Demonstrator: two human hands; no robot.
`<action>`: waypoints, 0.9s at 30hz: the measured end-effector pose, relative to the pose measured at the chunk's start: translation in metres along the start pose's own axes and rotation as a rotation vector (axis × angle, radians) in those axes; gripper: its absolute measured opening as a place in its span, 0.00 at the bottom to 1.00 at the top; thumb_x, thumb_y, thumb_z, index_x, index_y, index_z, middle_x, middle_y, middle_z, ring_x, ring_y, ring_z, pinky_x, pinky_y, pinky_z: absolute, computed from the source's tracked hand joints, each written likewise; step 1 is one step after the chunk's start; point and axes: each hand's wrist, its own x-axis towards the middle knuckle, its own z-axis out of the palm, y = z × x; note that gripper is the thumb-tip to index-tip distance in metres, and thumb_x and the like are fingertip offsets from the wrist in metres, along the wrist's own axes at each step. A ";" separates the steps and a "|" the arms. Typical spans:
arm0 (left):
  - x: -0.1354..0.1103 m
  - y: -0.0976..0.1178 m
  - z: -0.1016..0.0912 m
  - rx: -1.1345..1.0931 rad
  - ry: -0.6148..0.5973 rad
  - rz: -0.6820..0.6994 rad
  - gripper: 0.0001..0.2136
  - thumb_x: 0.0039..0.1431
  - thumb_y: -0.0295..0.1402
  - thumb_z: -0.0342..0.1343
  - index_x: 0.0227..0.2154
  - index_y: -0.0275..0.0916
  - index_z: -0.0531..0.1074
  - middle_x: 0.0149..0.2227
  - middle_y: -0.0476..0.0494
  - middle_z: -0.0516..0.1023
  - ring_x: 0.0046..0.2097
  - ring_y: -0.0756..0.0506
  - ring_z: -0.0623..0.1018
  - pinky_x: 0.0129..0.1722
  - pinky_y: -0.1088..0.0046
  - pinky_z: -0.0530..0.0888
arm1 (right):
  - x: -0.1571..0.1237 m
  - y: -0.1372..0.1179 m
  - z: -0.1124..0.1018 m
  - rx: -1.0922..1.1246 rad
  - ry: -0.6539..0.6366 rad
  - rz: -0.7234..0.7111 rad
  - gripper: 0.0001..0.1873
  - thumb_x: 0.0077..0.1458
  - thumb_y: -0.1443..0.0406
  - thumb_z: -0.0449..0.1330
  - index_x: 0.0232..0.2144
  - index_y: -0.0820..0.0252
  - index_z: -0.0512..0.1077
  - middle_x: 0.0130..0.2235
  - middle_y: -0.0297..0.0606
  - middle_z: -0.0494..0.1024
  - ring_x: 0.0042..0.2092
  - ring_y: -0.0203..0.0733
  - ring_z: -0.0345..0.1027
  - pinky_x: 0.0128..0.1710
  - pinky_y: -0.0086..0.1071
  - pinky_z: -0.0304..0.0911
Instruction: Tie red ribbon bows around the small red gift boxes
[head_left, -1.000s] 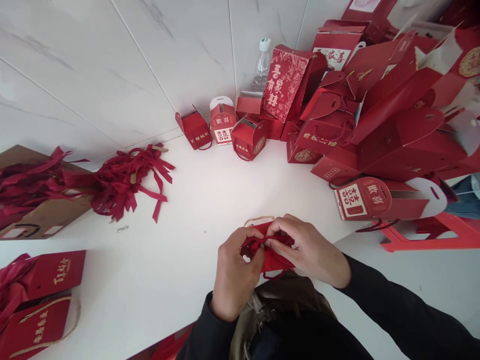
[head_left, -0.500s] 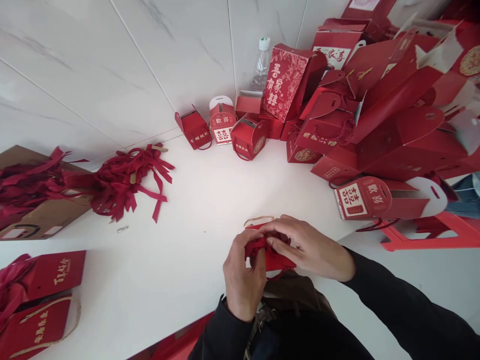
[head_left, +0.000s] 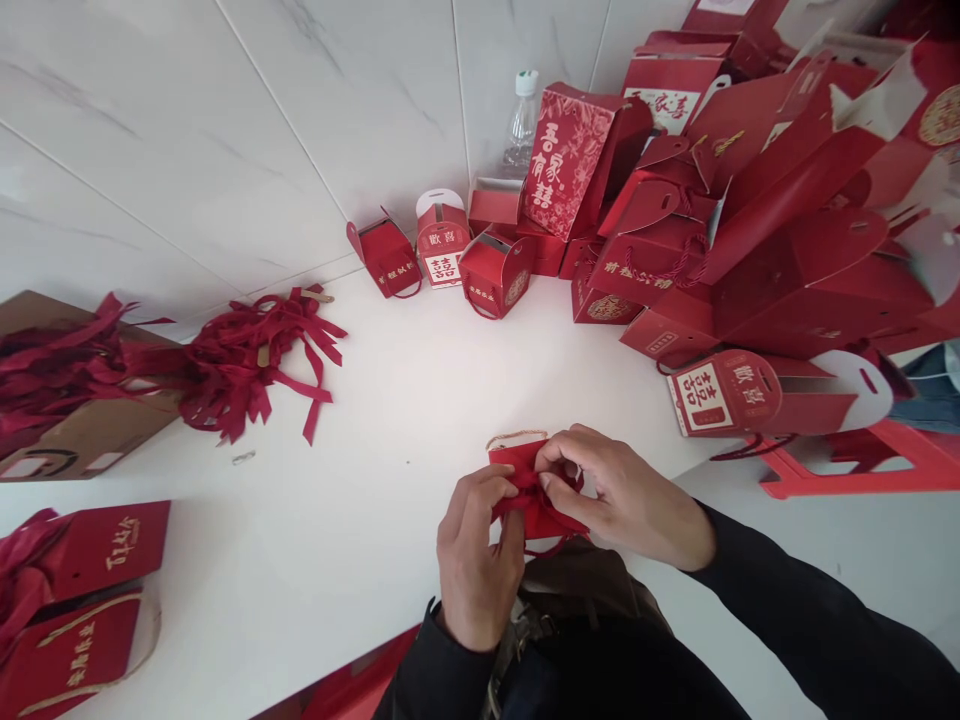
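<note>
Both my hands work on a small red gift bag (head_left: 525, 462) with a gold cord handle, held at the near edge of the white table (head_left: 375, 500). My left hand (head_left: 474, 560) pinches a dark red ribbon (head_left: 529, 494) at the bag's front. My right hand (head_left: 622, 495) pinches the same ribbon from the right, fingers curled over the bag. Most of the bag is hidden under my fingers.
A heap of loose red ribbons (head_left: 255, 360) lies at the left beside a cardboard box (head_left: 82, 440). Flat red bags (head_left: 82, 600) lie at the near left. Small red boxes (head_left: 442, 255), a plastic bottle (head_left: 521, 125) and a big pile of red boxes (head_left: 765, 210) fill the back right.
My hands have shifted slightly on the ribbon; the bag's top edge and gold cord show more. Everything else on the table stays put.
</note>
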 end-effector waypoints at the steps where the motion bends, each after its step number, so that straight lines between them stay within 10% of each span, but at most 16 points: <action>1: -0.001 0.000 -0.001 0.000 -0.004 -0.013 0.14 0.56 0.15 0.54 0.39 0.41 0.69 0.40 0.46 0.79 0.42 0.51 0.80 0.39 0.79 0.78 | -0.001 0.000 0.000 -0.006 0.006 0.004 0.04 0.61 0.68 0.54 0.34 0.56 0.67 0.34 0.36 0.73 0.38 0.42 0.66 0.38 0.34 0.61; 27: -0.009 0.002 -0.006 0.047 -0.086 -0.084 0.24 0.57 0.16 0.54 0.55 0.43 0.70 0.40 0.45 0.78 0.40 0.49 0.79 0.36 0.77 0.79 | -0.006 -0.001 -0.006 0.144 -0.038 0.057 0.04 0.66 0.63 0.55 0.37 0.54 0.68 0.37 0.36 0.75 0.34 0.40 0.66 0.37 0.34 0.64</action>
